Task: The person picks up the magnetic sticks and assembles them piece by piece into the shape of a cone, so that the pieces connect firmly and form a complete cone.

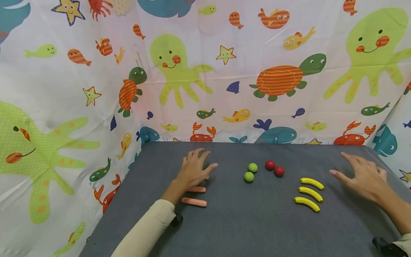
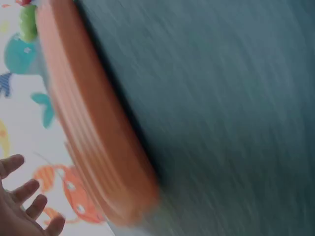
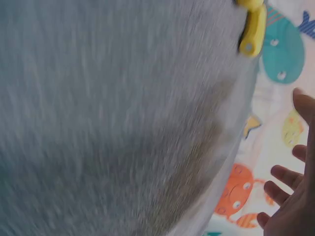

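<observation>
My left hand (image 1: 193, 167) is held over the far left of the table, fingers loosely spread and holding nothing. Beneath and just in front of it lie salmon-orange ridged sticks (image 1: 194, 202); the hand partly hides the farthest one. One stick (image 2: 93, 113) looms large and blurred in the left wrist view. On the right side, my right hand (image 1: 366, 176) hovers with thumb and fingers apart, also holding nothing. Nearest to it are three yellow toy bananas (image 1: 309, 193), lined up one behind another; part of a banana (image 3: 253, 34) shows in the right wrist view.
Two small green balls (image 1: 249, 176) and two shiny red balls (image 1: 279, 171) sit near the middle of the grey table (image 1: 244, 221). A white curtain (image 1: 199, 121) printed with sea animals hangs behind the table and along its sides.
</observation>
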A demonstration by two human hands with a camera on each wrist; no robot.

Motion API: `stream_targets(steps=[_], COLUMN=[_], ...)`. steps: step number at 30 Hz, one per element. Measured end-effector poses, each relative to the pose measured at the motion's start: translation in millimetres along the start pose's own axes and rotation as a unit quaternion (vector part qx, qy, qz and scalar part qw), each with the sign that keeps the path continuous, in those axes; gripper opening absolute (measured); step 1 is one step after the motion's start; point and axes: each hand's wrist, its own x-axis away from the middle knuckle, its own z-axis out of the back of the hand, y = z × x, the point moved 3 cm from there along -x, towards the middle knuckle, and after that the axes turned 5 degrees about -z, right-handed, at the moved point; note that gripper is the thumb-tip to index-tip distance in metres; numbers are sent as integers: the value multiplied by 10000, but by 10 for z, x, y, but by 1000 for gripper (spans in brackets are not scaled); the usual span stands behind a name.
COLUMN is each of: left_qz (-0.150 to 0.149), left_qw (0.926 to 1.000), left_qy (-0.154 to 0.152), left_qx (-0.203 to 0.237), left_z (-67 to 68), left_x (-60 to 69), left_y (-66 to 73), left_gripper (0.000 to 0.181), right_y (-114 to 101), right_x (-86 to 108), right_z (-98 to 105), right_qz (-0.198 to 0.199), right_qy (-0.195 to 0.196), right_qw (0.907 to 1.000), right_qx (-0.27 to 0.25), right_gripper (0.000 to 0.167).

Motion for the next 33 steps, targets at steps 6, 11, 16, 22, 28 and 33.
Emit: stream_targets(steps=[6, 11, 16, 22, 28, 33], left_qz=[-237, -498, -777, -971, -964, -1140], left_qw=[9898, 9767, 9747, 9741, 9770, 9785], left_qy=[276, 60, -208, -455, -564, -580], left_qx=[1374, 2085, 2085, 1991, 1817, 1619], left_z=[-34, -95, -216, -388, -516, -584], left_x=[13, 8, -19, -85, -122, -136], left_y=[345, 635, 839, 961, 1018, 1064], left_gripper=[52, 48, 44, 46, 46, 46], right_y=[-223, -396, -564, -784, -951, -1010], right_x=[125, 271, 451, 650, 785, 851], right_z=[15, -5, -10, -26, -85, -132], right_qz=[304, 503, 527, 641, 785, 921], right_qy=[-153, -227, -337, -260, -365, -424], right_qw=[9992, 9967, 9940, 9926, 9908, 9892], right_qx=[-190, -593, -901, -1003, -1042, -1057], right_gripper=[90, 75, 68, 52, 39, 33])
